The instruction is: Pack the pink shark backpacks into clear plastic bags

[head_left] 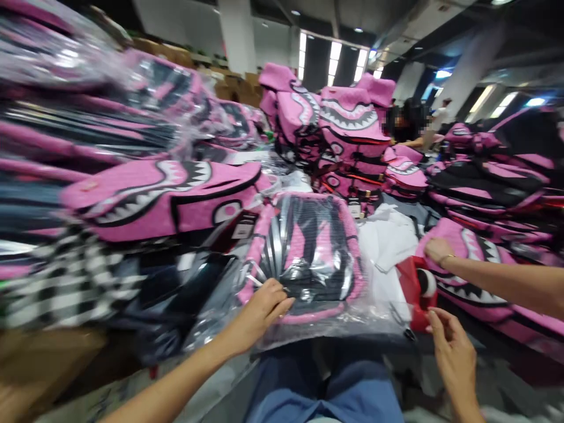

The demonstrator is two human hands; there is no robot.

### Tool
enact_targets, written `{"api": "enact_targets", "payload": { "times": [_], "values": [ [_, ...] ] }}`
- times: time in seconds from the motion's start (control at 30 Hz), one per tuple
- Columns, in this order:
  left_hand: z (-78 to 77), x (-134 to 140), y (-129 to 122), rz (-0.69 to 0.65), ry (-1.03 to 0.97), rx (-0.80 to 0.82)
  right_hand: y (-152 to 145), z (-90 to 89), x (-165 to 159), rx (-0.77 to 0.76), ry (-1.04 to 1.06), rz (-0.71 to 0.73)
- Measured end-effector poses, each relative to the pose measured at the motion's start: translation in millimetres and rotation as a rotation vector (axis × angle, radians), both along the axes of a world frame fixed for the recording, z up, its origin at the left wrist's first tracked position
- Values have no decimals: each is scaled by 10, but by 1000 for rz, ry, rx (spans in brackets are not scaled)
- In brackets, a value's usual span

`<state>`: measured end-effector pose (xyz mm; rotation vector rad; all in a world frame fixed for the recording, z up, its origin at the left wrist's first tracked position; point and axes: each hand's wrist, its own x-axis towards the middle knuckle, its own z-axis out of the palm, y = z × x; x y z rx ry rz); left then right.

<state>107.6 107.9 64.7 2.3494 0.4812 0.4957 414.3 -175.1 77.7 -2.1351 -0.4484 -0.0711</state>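
Before me lies a pink and black backpack (311, 249), straps side up, inside a clear plastic bag (324, 332). My left hand (264, 302) is closed on the bag's film at the lower left of the backpack, fingers curled. My right hand (453, 352) is held just right of a red tape dispenser (412, 288), thumb and forefinger pinched close to its edge. Whatever lies between those fingertips is too small to make out. White sheets (385, 238) lie between the bagged backpack and the dispenser.
Another person's hand (440, 252) with a bracelet rests on a pink backpack (471, 241) at right. A shark-mouth backpack (176, 197) lies at left beside bagged stacks (101, 129). More backpacks (348, 117) are piled behind. A cardboard box (48, 364) stands lower left.
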Motion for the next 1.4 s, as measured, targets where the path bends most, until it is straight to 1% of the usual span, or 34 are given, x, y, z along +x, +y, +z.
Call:
{"api": "enact_targets", "payload": {
  "times": [0.1, 0.13, 0.2, 0.33, 0.43, 0.53, 0.63, 0.7, 0.8, 0.83, 0.9, 0.97, 1.0, 1.07, 1.13, 1.17, 1.2, 1.23, 1.27, 1.3, 1.33, 1.4],
  "values": [
    [-66, 14, 46, 12, -35, -16, -328, -21, 99, -82, -146, -163],
    [-88, 23, 66, 7, -44, -22, -398, -49, 158, -93, -154, -187],
    [-123, 39, 95, -12, -52, -34, -467, -119, 296, -79, -106, -192],
    [-174, 57, 113, -12, -78, -22, -381, -234, 548, -13, -2, -149],
    [-192, 63, 124, 4, -88, 1, -267, -266, 673, -5, 38, -99],
    [-163, 66, 127, -9, -47, -8, -179, -252, 758, -29, 69, -68],
    [-111, 69, 109, 3, -33, -33, -140, -180, 778, -56, 51, -67],
    [-86, 73, 94, 19, -26, -41, -193, -112, 732, -63, 7, -61],
    [-76, 73, 84, 26, -4, -40, -421, -64, 569, -59, -47, -83],
    [-79, 70, 86, 25, 2, -40, -508, -84, 493, -11, -8, -98],
    [-90, 59, 98, 21, 7, -38, -622, -188, 320, 166, 163, -109],
    [-105, 48, 115, 9, 11, -34, -598, -355, 128, 364, 355, -77],
    [-111, 44, 122, -2, 15, -30, -535, -441, 27, 429, 425, -44],
    [-116, 37, 129, -13, 21, -25, -355, -572, -186, 468, 513, 38],
    [-104, 33, 115, -7, 22, -28, -190, -589, -399, 545, 612, 161],
    [-90, 32, 100, 0, 22, -33, -134, -544, -493, 620, 662, 228],
    [-72, 32, 82, 4, 25, -39, -92, -461, -567, 704, 708, 298],
    [-50, 35, 63, 4, 31, -46, -56, -344, -616, 770, 744, 381],
    [-26, 39, 45, 5, 37, -53, -10, -198, -638, 792, 765, 487],
    [-2, 45, 31, 8, 44, -59, 59, -30, -638, 747, 757, 616],
    [20, 52, 21, 13, 50, -65, 162, 149, -626, 623, 706, 764],
    [56, 63, 14, 20, 59, -81, 476, 498, -607, 249, 507, 1070]
  ]
}}
